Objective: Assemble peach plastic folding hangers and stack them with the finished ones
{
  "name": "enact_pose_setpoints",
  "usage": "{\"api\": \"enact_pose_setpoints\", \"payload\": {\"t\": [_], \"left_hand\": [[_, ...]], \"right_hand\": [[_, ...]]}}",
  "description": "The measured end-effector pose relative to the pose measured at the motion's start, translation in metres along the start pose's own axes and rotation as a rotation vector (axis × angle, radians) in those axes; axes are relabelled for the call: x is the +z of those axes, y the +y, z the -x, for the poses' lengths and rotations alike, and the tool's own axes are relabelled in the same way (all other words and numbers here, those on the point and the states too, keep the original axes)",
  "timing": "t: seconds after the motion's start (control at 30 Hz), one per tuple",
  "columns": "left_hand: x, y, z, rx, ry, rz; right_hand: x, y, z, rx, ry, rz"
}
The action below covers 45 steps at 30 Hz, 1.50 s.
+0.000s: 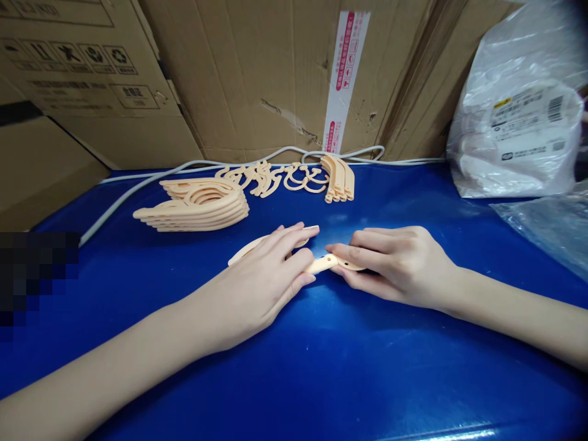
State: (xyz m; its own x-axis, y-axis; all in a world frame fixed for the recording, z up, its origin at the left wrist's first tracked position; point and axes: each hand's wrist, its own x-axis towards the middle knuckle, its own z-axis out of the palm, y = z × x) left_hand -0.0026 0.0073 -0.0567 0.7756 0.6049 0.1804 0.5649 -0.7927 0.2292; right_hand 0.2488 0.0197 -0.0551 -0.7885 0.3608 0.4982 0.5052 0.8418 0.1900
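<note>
Low over the blue table, my left hand (271, 272) is closed on a beige plastic hanger body (322, 263), most of which its fingers cover. Parts of this body show beyond the knuckles and to the left. My right hand (402, 263) pinches a smaller beige hanger arm (349, 264) with a hole near its end. The ends of the two pieces meet between my hands; whether they are joined I cannot tell. Farther back lie a stack of hanger bodies (197, 211), loose hooks (264, 177) and a pile of curved arms (339, 179).
Cardboard boxes (257, 73) wall off the back of the blue table (294, 367). A white cable (151, 176) runs along the rear and left edge. A clear plastic bag (514, 141) with a label stands at the back right, with more plastic film (546, 226) before it.
</note>
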Motion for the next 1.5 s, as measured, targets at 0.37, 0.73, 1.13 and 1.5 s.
{"api": "enact_pose_setpoints", "payload": {"t": [0.37, 0.73, 1.13, 1.5], "left_hand": [[0.001, -0.001, -0.001, 0.017, 0.002, 0.008], [0.0, -0.001, 0.0, 0.007, 0.003, 0.041], [0.002, 0.0, 0.0, 0.023, -0.008, -0.018], [0.004, -0.001, -0.001, 0.034, 0.013, -0.039]], "right_hand": [[0.004, 0.002, 0.001, 0.073, -0.04, -0.098], [0.004, 0.003, 0.001, 0.021, -0.02, -0.051], [0.002, 0.002, -0.003, 0.202, -0.168, -0.399], [-0.001, 0.0, -0.01, 0.342, -0.249, -0.588]]}}
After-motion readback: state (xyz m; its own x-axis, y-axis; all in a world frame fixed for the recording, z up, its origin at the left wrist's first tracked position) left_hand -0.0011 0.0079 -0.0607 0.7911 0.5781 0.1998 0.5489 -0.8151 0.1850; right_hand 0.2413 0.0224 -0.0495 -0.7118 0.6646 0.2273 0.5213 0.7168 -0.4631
